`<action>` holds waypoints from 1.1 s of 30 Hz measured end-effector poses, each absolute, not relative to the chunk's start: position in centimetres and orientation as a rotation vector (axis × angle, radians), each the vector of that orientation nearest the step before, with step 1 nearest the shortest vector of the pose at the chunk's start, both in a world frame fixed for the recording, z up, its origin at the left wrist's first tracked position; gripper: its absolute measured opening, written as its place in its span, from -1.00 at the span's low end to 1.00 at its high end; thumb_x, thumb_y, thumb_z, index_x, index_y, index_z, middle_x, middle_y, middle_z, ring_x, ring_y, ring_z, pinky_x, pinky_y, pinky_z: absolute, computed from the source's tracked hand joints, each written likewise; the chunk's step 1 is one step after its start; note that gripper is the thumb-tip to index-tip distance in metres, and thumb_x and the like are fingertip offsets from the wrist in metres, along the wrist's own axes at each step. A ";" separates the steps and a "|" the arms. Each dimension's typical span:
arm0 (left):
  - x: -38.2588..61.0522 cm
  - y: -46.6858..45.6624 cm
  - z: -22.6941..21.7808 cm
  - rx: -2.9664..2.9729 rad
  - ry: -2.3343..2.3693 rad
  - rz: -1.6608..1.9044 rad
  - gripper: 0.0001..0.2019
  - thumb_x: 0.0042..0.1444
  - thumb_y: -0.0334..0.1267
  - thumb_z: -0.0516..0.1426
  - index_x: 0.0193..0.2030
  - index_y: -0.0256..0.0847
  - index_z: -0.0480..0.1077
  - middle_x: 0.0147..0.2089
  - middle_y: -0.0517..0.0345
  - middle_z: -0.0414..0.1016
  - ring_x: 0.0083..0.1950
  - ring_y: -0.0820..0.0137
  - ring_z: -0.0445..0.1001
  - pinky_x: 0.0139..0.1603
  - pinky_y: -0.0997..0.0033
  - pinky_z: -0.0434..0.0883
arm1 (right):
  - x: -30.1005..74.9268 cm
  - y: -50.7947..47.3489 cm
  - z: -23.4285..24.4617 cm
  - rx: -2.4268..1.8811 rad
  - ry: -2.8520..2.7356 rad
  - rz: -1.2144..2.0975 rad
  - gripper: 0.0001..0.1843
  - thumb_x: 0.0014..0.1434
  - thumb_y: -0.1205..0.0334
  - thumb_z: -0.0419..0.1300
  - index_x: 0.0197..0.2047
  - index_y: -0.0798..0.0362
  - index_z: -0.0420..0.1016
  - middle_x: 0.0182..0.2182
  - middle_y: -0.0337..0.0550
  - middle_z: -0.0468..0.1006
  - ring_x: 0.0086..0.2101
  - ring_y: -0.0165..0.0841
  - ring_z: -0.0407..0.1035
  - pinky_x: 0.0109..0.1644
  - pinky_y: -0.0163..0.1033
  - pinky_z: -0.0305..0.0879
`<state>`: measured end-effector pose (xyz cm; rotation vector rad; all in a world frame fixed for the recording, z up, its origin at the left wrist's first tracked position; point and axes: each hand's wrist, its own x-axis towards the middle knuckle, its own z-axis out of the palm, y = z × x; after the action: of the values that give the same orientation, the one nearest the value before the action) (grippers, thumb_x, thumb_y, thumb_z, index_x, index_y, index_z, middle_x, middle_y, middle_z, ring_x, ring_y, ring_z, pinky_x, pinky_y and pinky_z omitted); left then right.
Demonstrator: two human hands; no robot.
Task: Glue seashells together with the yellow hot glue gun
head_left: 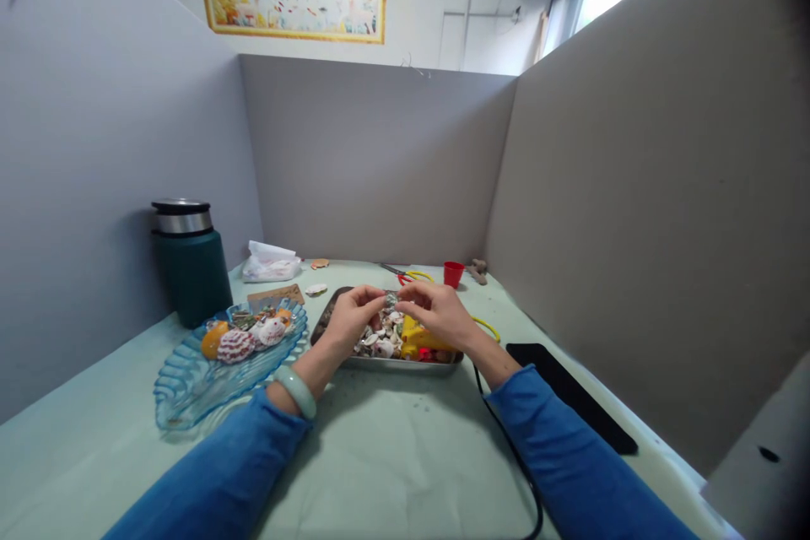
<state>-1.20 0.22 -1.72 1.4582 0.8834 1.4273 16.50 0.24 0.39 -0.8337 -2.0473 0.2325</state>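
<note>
My left hand (359, 314) and my right hand (436, 312) are raised over a metal tray (392, 367), fingertips almost meeting. Thumb and fingers of each hand are pinched together. A small greyish, glinting piece (391, 300) shows between the fingertips, too small to name; which hand bears it I cannot tell. Below them the tray holds many small shells (380, 346), partly hidden by my hands. A yellow glue gun (414, 337) lies at the tray's right side, under my right hand, and a black cord (506, 439) runs from near there toward me.
On the left, a blue glass dish (190, 392) holds larger shells (237, 346), beside a dark green flask (191, 266). Toward the back are a tissue pack (272, 263), scissors (414, 277) and a red cup (453, 273). A black mat (573, 396) lies right. Grey partitions (380, 160) surround the table.
</note>
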 end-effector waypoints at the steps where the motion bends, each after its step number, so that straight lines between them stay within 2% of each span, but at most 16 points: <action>1: -1.2 0.2 -1.7 1.469 0.893 1.429 -0.76 -0.12 -0.18 0.24 -0.36 -0.28 0.36 -0.65 0.32 0.31 -0.68 0.57 0.25 -0.63 0.56 0.15 | 16.2 0.1 0.2 -0.840 -2.037 0.211 -0.79 0.09 0.09 0.23 -0.29 0.05 0.48 -0.41 -0.23 0.52 -0.46 -0.44 0.33 -0.37 -0.34 0.19; 14: -0.9 -0.2 -1.4 1.493 0.920 1.439 -0.77 -0.13 -0.20 0.24 -0.37 -0.29 0.38 -0.65 0.32 0.30 -0.67 0.57 0.26 -0.60 0.56 0.16 | 15.9 0.3 -0.6 -0.849 -1.992 -0.045 -0.93 0.14 0.27 0.18 -0.31 0.07 0.46 -0.44 -0.20 0.50 -0.43 -0.41 0.33 -0.35 -0.33 0.16; 20: -1.0 0.0 -1.7 1.530 0.916 1.462 -0.75 -0.08 -0.16 0.22 -0.31 -0.29 0.40 -0.63 0.29 0.33 -0.64 0.55 0.29 -0.58 0.55 0.20 | 15.9 0.1 -0.9 -0.864 -2.000 -0.177 -0.89 0.17 0.28 0.12 -0.24 0.07 0.44 -0.35 -0.13 0.50 -0.37 -0.36 0.36 -0.29 -0.30 0.21; 26: -0.8 -0.1 -1.6 1.531 0.943 1.460 -0.72 -0.13 -0.14 0.26 -0.32 -0.29 0.39 -0.62 0.30 0.32 -0.63 0.53 0.30 -0.59 0.54 0.21 | 15.8 -0.4 -0.8 -0.926 -2.039 -0.342 -0.84 0.22 0.27 0.04 -0.19 0.05 0.42 -0.27 -0.07 0.50 -0.25 -0.30 0.39 -0.20 -0.27 0.24; 33: -0.9 -0.1 -1.8 1.553 0.991 1.507 -0.74 -0.07 -0.12 0.22 -0.35 -0.29 0.41 -0.64 0.28 0.33 -0.63 0.53 0.29 -0.57 0.54 0.22 | 15.2 -1.0 -0.9 -0.930 -2.076 -0.446 -0.79 0.27 0.24 -0.02 -0.21 0.04 0.43 -0.24 -0.05 0.50 -0.21 -0.30 0.40 -0.17 -0.28 0.25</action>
<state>-0.90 -0.05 -1.80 1.5533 0.9912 1.5073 15.24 -0.97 -0.88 -0.9296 -2.0762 -0.4460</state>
